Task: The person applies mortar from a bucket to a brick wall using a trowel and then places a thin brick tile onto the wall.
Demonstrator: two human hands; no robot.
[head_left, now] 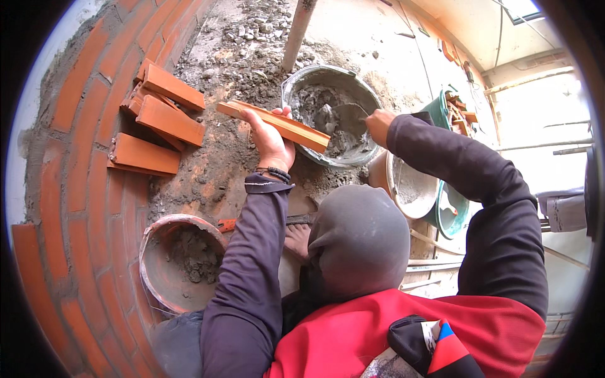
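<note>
My left hand (272, 143) is closed around a narrow orange brick (277, 124) with grooves along its side, held level beside the mortar bucket. That bucket (291, 86) is dark and round, with wet grey mortar (312, 104) inside. At its right rim, my right hand (380, 128) grips a trowel (350, 121); its handle is hidden in the fist and the mortar-smeared blade lies over the mix. Left of my left hand, several loose orange bricks (169, 120) are piled against the brick wall (82, 157).
A second bucket (151, 246) with some mortar stands by my left forearm. An orange-ended tool (228, 225) lies partly hidden beside it. To the right are a pale-filled bucket (413, 189) and a green container (441, 104) of brick pieces. A pole (296, 34) rises behind the mortar bucket.
</note>
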